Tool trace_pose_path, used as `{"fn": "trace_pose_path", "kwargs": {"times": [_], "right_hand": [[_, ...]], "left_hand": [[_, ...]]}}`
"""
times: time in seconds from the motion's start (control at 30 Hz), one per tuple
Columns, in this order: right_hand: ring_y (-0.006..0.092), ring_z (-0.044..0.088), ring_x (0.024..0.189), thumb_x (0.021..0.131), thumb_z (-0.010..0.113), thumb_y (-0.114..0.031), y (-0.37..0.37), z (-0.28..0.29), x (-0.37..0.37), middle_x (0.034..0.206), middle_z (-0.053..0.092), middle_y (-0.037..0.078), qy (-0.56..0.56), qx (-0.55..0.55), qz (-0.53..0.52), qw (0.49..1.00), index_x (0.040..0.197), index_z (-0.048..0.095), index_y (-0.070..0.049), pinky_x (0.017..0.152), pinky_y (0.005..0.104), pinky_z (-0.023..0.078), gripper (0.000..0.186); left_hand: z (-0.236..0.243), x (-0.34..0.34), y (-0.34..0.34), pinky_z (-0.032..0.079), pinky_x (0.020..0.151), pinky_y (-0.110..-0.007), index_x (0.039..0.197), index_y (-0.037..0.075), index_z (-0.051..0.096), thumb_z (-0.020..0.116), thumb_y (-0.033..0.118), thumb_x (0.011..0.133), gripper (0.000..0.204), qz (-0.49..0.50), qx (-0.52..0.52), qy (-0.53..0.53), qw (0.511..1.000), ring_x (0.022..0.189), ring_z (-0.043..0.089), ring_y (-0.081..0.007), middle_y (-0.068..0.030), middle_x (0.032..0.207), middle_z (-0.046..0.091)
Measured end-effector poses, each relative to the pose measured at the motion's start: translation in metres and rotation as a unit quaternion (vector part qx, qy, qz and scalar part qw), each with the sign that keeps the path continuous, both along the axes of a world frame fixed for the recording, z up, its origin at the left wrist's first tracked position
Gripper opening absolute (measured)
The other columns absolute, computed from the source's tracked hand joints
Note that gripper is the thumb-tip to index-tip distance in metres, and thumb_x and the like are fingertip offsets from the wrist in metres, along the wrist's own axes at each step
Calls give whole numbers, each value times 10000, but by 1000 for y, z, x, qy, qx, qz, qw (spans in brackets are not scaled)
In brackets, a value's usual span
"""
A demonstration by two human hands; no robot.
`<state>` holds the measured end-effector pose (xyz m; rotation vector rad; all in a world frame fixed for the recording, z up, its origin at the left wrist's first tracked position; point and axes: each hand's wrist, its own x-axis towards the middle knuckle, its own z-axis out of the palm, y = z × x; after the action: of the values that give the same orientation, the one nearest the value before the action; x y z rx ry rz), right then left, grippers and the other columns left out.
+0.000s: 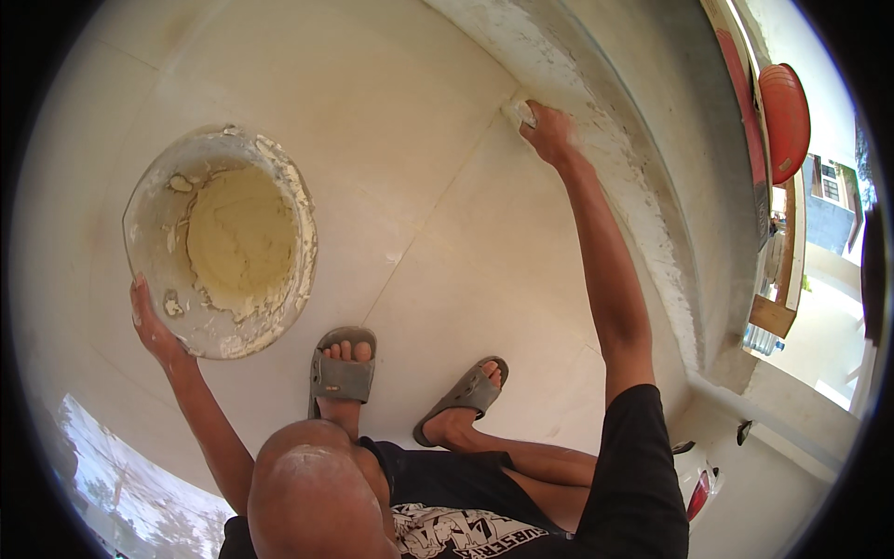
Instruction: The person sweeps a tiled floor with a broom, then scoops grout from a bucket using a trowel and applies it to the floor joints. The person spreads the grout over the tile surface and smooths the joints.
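Observation:
A round plastic bucket (296,279), crusted with pale dried material, stands tilted or upright, I cannot tell which, at the left, holding a creamy yellowish paste (240,228). My left hand (156,321) grips its left side near the bottom of the view, fingertips at the rim. My right arm reaches up to the top right, where my right hand (549,135) holds a small whitish thing (518,114), too unclear to name, low at the floor's edge beside a ledge with a rough white smeared strip (615,121).
My sandaled feet (343,368) (466,396) are on the pale tiled floor (419,168). Along the right, the ledge (670,168) carries a red rounded object (782,121), wooden boards (773,312) and clear bottles (762,340). A red-and-white object (698,494) shows at lower right.

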<state>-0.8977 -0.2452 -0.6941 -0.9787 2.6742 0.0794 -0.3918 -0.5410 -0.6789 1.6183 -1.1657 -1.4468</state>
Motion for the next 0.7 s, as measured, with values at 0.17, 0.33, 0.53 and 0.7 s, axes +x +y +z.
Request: {"fn": "trace_pose_path", "kwargs": {"times": [0.17, 0.33, 0.53, 0.7], "right_hand": [[349, 622, 964, 828, 614, -209, 1, 1, 20, 1011, 661, 155, -1, -6, 18, 1000, 1092, 594, -88, 825, 470, 486, 292], [334, 608, 984, 825, 611, -191, 6, -3, 49, 1014, 656, 136, -8, -18, 23, 1000, 1110, 592, -91, 847, 459, 482, 303], [313, 588, 1010, 823, 605, -175, 5, 4, 92, 1013, 651, 119, -30, -27, 17, 999, 1132, 593, -105, 866, 448, 480, 317], [312, 587, 1004, 827, 602, -158, 9, 4, 125, 991, 649, 118, -47, -46, 19, 998, 1136, 593, -94, 855, 442, 486, 316]], "left_hand": [[0, 2, -1, 468, 883, -348, 1269, -4, 501, 567, 346, 917, 500, -14, 1, 15, 1000, 1044, 563, -254, -133, 1177, 551], [1, -1, 0, 477, 859, -345, 1224, 6, 533, 547, 329, 932, 436, -18, -10, 12, 1000, 1008, 572, -244, -127, 1126, 572], [5, -3, 1, 481, 847, -339, 1211, 7, 539, 544, 331, 935, 426, -14, -4, 15, 1000, 990, 578, -239, -127, 1119, 574], [6, -7, 2, 485, 837, -330, 1204, 9, 542, 552, 319, 934, 411, -2, 9, 31, 999, 976, 584, -231, -125, 1103, 583]]}}
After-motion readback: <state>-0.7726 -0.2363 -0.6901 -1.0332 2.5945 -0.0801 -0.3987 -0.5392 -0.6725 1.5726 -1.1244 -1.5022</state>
